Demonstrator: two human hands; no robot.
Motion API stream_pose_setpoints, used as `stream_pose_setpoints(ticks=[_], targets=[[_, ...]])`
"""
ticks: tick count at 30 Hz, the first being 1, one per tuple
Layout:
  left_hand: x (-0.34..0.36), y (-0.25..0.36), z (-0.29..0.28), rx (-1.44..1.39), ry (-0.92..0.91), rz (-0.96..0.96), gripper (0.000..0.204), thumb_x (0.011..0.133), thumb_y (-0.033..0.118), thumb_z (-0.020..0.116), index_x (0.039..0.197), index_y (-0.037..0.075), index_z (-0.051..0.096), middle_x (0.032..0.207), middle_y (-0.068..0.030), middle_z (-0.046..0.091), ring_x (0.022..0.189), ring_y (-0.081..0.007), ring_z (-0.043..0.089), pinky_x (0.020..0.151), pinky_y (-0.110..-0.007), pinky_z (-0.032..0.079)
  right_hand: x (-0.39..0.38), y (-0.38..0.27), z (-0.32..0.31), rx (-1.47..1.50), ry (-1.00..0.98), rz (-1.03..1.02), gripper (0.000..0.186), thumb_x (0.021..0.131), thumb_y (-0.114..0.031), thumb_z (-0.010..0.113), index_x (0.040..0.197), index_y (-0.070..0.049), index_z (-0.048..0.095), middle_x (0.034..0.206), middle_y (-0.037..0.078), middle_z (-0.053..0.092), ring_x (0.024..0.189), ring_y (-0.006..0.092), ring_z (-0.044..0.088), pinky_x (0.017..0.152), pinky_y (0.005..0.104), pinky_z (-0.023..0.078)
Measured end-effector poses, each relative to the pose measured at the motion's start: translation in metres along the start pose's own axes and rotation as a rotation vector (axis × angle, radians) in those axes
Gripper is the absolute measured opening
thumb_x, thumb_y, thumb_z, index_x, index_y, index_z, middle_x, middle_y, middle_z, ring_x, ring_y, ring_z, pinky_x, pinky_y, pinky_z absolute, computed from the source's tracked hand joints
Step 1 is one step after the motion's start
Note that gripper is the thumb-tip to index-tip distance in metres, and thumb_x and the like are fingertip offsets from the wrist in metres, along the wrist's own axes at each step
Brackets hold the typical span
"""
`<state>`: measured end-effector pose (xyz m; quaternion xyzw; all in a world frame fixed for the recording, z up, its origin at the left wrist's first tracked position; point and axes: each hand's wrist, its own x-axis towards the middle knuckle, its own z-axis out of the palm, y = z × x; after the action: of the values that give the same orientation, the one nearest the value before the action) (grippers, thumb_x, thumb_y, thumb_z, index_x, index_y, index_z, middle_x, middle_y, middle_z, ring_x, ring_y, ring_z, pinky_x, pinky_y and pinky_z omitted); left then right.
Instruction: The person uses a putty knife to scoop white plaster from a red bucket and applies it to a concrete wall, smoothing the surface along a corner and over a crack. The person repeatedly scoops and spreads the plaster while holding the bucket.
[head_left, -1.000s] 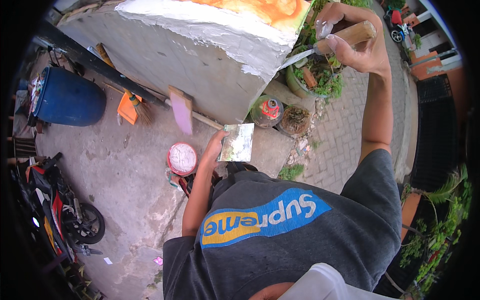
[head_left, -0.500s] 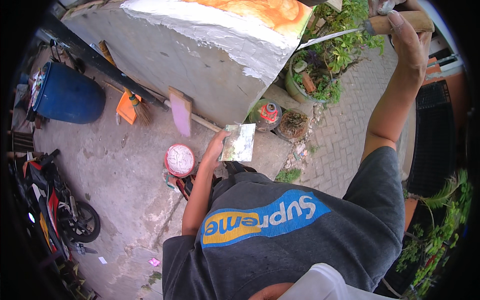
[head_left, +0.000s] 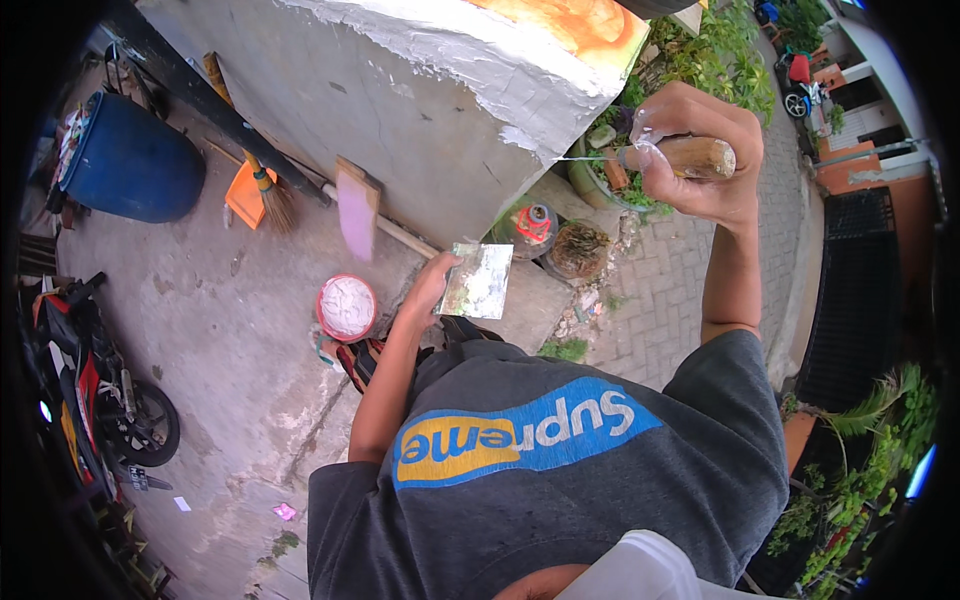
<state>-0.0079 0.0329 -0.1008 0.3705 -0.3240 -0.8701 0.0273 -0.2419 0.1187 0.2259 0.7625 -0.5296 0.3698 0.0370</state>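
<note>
My right hand (head_left: 700, 140), fingers closed and smeared with white, grips the wooden handle of a trowel (head_left: 690, 158). Its thin blade, seen nearly edge-on, points left to the corner of the grey wall (head_left: 400, 120). Rough white plaster (head_left: 520, 85) coats the upper part of that wall, beside an orange patch. Lower down, in front of my body, my left hand (head_left: 432, 284) is closed on the edge of a flat square metal plate (head_left: 476, 281) with pale smears. Below and left of that hand stands a red bucket (head_left: 347, 308) of whitish paste.
A pink-faced board (head_left: 357, 212) leans on the wall near a broom (head_left: 272, 200), an orange dustpan (head_left: 246, 195) and a blue barrel (head_left: 135, 160). Right of the wall's corner stand a green gas cylinder (head_left: 525, 228) and potted plants (head_left: 590, 185). A motorcycle (head_left: 105, 390) is at left.
My right hand has come down and left with the trowel, bringing its blade to a lower spot at the wall's corner. My left hand still holds the plate in nearly the same place.
</note>
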Motion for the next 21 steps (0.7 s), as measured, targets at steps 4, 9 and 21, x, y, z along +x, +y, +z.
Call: stream_pose_setpoints(ticks=[4, 9, 21], targets=[[0.000, -0.004, 0.000, -0.031, -0.002, 0.027, 0.039, 0.088, 0.028, 0.049, 0.116, 0.001, 0.052, 0.104, -0.0097, 0.061, 0.089, -0.0180, 0.064, 0.076, -0.032, 0.052, -0.010, -0.003, 0.011, -0.045, -0.093, 0.031, 0.015, 0.063, -0.003, 0.068, 0.074, 0.003, 0.060, 0.072, 0.012, 0.061, 0.065, 0.0226, 0.061, 0.059, 0.0290, 0.049], [-0.008, 0.004, 0.005, -0.047, -0.050, 0.040, 0.042, 0.092, 0.024, 0.044, 0.123, -0.005, 0.049, 0.110, -0.0155, 0.064, 0.091, -0.0225, 0.067, 0.080, -0.035, 0.054, -0.016, 0.002, 0.017, -0.075, -0.026, 0.028, 0.012, 0.064, -0.004, 0.071, 0.073, -0.005, 0.062, 0.071, 0.004, 0.060, 0.059, 0.0165, 0.058, 0.053, 0.0243, 0.046], [-0.007, 0.002, 0.006, -0.035, 0.022, 0.020, 0.039, 0.091, 0.026, 0.048, 0.118, -0.002, 0.050, 0.103, -0.0126, 0.063, 0.088, -0.0200, 0.066, 0.077, -0.033, 0.054, -0.010, 0.006, 0.011, -0.094, 0.141, 0.010, 0.010, 0.068, -0.002, 0.070, 0.073, 0.000, 0.062, 0.070, 0.005, 0.062, 0.058, 0.0112, 0.058, 0.054, 0.0224, 0.045]])
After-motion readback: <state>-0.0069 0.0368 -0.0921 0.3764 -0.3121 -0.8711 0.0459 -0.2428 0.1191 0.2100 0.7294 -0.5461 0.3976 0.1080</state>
